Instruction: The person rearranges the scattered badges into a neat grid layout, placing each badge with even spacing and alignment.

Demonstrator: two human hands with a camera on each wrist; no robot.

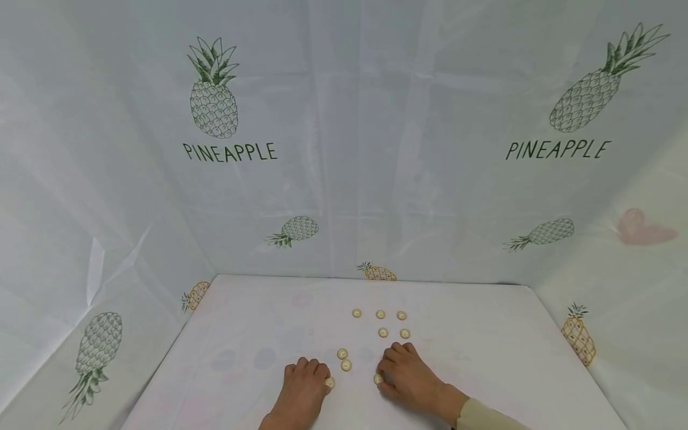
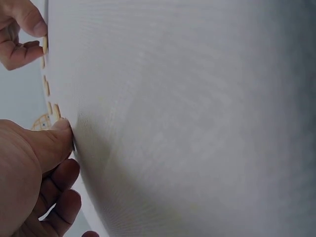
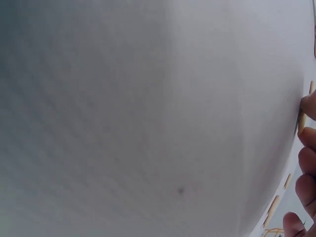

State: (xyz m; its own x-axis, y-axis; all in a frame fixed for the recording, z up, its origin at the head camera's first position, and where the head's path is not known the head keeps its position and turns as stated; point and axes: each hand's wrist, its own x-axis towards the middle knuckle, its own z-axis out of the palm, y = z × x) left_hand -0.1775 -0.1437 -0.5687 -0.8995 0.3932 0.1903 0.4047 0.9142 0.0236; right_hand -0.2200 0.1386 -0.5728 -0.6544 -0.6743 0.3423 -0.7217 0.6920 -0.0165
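In the head view, my left hand (image 1: 303,387) is low on the white table with fingers curled, its tips gripping the edge of a small round cream-coloured disc (image 1: 330,383). The left wrist view shows that thumb (image 2: 61,126) down at the table surface, covering much of what it grips. To the right, my right hand (image 1: 409,376) pinches another such disc (image 1: 378,378). The right wrist view shows this disc (image 3: 301,123) between thumb and forefinger. Two discs, an upper one (image 1: 342,353) and a lower one (image 1: 346,365), lie almost touching between the hands.
Several more discs lie in two loose rows beyond the right hand, including a far left one (image 1: 357,313) and a near right one (image 1: 405,333). A white cloth (image 1: 242,322) covers the table. Pineapple-printed sheets (image 1: 355,149) hang behind and at both sides.
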